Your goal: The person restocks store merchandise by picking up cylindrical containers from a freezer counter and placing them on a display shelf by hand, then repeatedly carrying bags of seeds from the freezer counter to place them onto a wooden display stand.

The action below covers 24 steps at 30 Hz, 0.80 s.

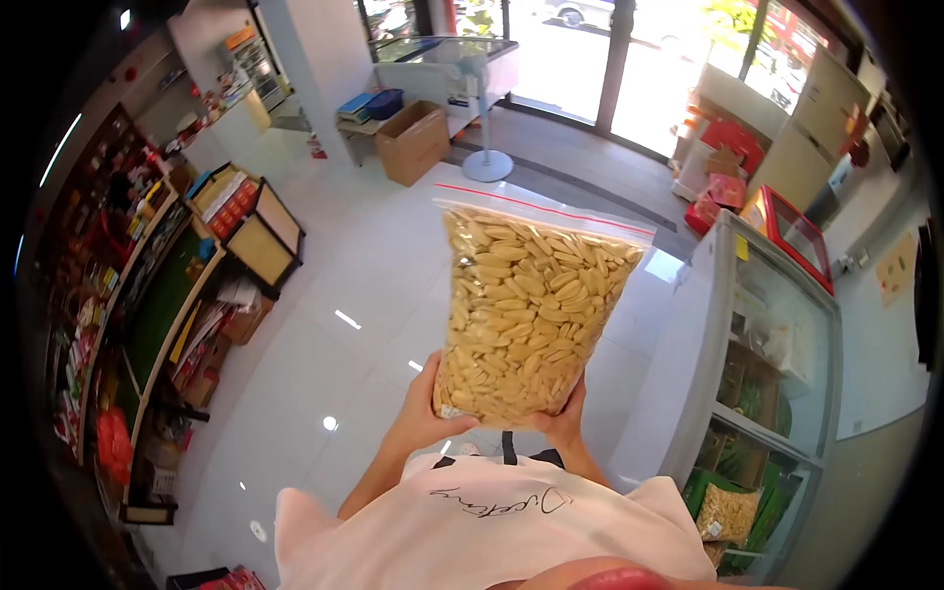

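A clear zip-lock bag of pale, shelled-looking seeds (531,315) is held upright in front of my chest, with a red line along its top seal. My left hand (430,411) grips its lower left corner, thumb across the front. At the lower right corner my right hand (564,413) is closed on the same bag, its thumb also in front. The fingers behind the bag are hidden. A small white label shows near the bottom left of the bag.
To the right stands a glass-door chest (723,324) with another bag of seeds (728,513) inside. Shelves of goods (147,324) line the left. A cardboard box (411,143) and a fan stand (488,164) are ahead on the tiled floor, before glass doors.
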Motion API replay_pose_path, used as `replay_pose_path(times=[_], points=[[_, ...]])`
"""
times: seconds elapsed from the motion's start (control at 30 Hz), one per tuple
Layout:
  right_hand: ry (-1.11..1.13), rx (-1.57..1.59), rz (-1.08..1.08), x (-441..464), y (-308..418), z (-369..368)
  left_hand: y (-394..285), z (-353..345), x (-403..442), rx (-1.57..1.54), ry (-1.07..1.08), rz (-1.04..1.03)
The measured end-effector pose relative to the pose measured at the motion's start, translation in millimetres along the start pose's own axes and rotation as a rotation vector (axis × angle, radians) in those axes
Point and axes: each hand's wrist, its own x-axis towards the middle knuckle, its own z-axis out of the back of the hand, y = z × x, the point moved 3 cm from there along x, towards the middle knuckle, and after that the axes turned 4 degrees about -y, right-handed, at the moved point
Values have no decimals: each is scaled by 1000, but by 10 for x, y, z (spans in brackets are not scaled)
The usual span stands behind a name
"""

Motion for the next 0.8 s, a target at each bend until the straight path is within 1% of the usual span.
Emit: replay_pose_path(times=[0.1,0.2,0.3,0.4,0.47,0.5,0.53,0.57,0.63,0.7,0.73,0.77,0.8], points=[[155,-34,-9,-70,-113,-697,-238,525,-463,-118,-192,-118],[291,2,-54,-104,-203,-1302,-442,945,-854,-231,-363,-177],[446,77,-144,-48,-360,-1704,-595,1243,-1063,-283,-421,-118],[535,167,-266,24,-441,-2335,-725,1627,-1306,-353,-596,-99],[585,177,-351,104,-527,-2710,-717,1913,-1395,-349,-691,-151],[619,164,-393,158,-595,-2870,-705,2057,-1425,-344,-737,-178],[665,170,-406,262,-635,-2661,-473,1670,-1272,-282,-749,-205],[712,177,-419,369,-680,-2451,-375,1699,-1271,-230,-754,-229],[795,192,-407,519,-853,-2537,-250,1798,-1242,-137,-762,-271],[856,205,-403,668,-1044,-2648,-181,1982,-1160,-55,-769,-302],[877,217,-382,862,-1176,-2961,-218,2105,-1066,-70,-810,-308],[898,230,-361,1056,-1312,-3273,-380,2625,-900,-92,-849,-314],[910,234,-347,1182,-1430,-3396,-417,2814,-827,-87,-865,-316]])
